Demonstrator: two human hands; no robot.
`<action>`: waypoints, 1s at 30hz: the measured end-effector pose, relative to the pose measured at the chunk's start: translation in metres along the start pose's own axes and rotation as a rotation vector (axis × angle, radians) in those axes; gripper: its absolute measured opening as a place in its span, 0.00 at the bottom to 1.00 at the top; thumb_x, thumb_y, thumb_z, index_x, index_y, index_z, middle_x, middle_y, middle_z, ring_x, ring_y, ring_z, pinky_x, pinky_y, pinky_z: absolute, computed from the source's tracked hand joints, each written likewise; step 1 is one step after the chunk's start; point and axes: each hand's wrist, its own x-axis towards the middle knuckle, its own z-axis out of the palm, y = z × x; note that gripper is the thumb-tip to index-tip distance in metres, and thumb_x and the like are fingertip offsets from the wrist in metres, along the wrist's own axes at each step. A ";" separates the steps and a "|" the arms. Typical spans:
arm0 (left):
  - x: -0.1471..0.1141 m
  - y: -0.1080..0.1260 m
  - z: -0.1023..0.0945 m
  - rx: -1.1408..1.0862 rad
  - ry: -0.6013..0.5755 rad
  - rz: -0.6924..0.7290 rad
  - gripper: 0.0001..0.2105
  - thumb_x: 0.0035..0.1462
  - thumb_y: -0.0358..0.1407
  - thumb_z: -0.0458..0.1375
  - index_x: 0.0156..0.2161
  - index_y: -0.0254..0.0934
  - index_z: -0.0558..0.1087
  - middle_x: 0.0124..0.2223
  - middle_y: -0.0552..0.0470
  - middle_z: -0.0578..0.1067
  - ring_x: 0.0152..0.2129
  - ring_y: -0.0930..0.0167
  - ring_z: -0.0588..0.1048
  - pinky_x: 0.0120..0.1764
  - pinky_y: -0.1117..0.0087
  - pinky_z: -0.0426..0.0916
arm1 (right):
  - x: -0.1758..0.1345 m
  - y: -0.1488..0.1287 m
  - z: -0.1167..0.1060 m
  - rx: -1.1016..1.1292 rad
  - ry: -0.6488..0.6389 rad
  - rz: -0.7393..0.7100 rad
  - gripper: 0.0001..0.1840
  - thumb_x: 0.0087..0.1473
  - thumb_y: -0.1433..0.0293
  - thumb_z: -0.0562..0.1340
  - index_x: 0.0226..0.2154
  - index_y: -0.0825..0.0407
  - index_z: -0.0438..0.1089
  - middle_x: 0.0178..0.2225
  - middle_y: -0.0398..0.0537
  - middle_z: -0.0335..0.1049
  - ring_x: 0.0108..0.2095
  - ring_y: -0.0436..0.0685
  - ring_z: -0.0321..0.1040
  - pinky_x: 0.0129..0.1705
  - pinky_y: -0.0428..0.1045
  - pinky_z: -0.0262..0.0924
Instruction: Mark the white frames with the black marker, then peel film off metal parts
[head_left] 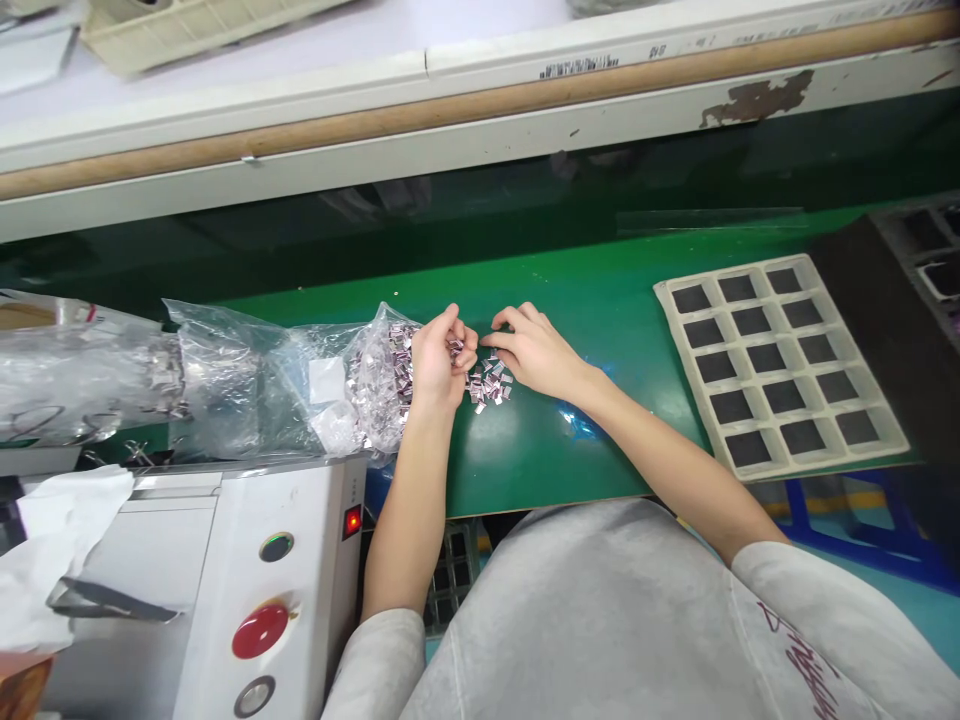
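Small shiny rectangular metal pieces lie in a loose pile on the green tabletop. More of them fill a clear plastic bag just left of the pile. My left hand is cupped, palm turned up, with some of the metal pieces showing inside its curled fingers. Close to its fingertips is my right hand, palm down above the pile's edge, thumb and forefinger bent toward each other. Whether a piece sits between those fingertips is too small to make out.
A pale tray with dark-bottomed square compartments rests at the right. At the lower left stands a grey machine with a red button and tweezers on top. A shelf edge runs across the back.
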 end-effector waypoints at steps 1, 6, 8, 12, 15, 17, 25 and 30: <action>0.000 0.000 0.000 0.009 0.004 0.013 0.27 0.55 0.56 0.71 0.25 0.41 0.62 0.22 0.57 0.67 0.13 0.81 0.52 0.17 0.72 0.42 | 0.001 -0.001 0.000 -0.009 -0.028 -0.007 0.17 0.72 0.75 0.58 0.51 0.48 0.82 0.57 0.60 0.70 0.56 0.71 0.59 0.55 0.64 0.61; -0.001 -0.004 0.003 0.089 0.030 0.077 0.24 0.54 0.54 0.73 0.26 0.40 0.69 0.20 0.58 0.66 0.13 0.81 0.55 0.17 0.72 0.44 | 0.002 0.003 -0.001 0.016 -0.039 0.022 0.11 0.69 0.76 0.61 0.43 0.51 0.79 0.54 0.59 0.72 0.54 0.69 0.62 0.53 0.62 0.60; -0.001 -0.006 0.004 0.155 0.031 0.095 0.20 0.52 0.52 0.74 0.28 0.39 0.74 0.20 0.59 0.66 0.13 0.80 0.56 0.18 0.72 0.44 | 0.001 0.006 -0.003 0.142 -0.001 0.037 0.10 0.69 0.76 0.60 0.42 0.51 0.77 0.47 0.54 0.73 0.48 0.64 0.66 0.51 0.59 0.62; -0.003 -0.012 0.006 0.271 -0.050 0.103 0.17 0.51 0.48 0.76 0.34 0.36 0.80 0.20 0.58 0.68 0.16 0.77 0.60 0.19 0.72 0.47 | 0.001 0.009 -0.008 0.488 0.204 0.099 0.08 0.68 0.74 0.60 0.41 0.50 0.76 0.39 0.47 0.73 0.37 0.56 0.70 0.43 0.53 0.65; -0.005 -0.015 0.006 0.323 -0.109 0.139 0.16 0.53 0.48 0.76 0.33 0.36 0.81 0.21 0.57 0.70 0.17 0.76 0.63 0.20 0.73 0.50 | 0.001 0.009 -0.010 0.665 0.294 0.183 0.04 0.64 0.70 0.65 0.42 0.48 0.74 0.37 0.44 0.76 0.36 0.55 0.72 0.40 0.51 0.67; -0.005 -0.017 0.006 0.325 -0.103 0.170 0.16 0.55 0.48 0.75 0.31 0.37 0.80 0.21 0.57 0.70 0.18 0.76 0.63 0.21 0.73 0.51 | 0.002 0.009 -0.009 0.749 0.333 0.242 0.06 0.60 0.68 0.68 0.41 0.48 0.73 0.36 0.43 0.77 0.35 0.55 0.73 0.40 0.51 0.68; -0.003 -0.020 0.006 0.314 -0.040 0.231 0.15 0.59 0.47 0.72 0.31 0.39 0.78 0.22 0.57 0.71 0.18 0.76 0.64 0.22 0.73 0.53 | 0.004 0.010 -0.008 0.744 0.366 0.298 0.05 0.61 0.65 0.66 0.35 0.49 0.74 0.34 0.46 0.79 0.34 0.56 0.73 0.41 0.53 0.69; -0.003 -0.021 0.007 0.312 -0.031 0.250 0.16 0.59 0.47 0.72 0.31 0.39 0.77 0.22 0.57 0.71 0.18 0.76 0.64 0.22 0.73 0.54 | 0.001 0.006 -0.007 0.680 0.329 0.256 0.07 0.64 0.63 0.64 0.36 0.49 0.73 0.36 0.47 0.79 0.36 0.57 0.73 0.43 0.53 0.69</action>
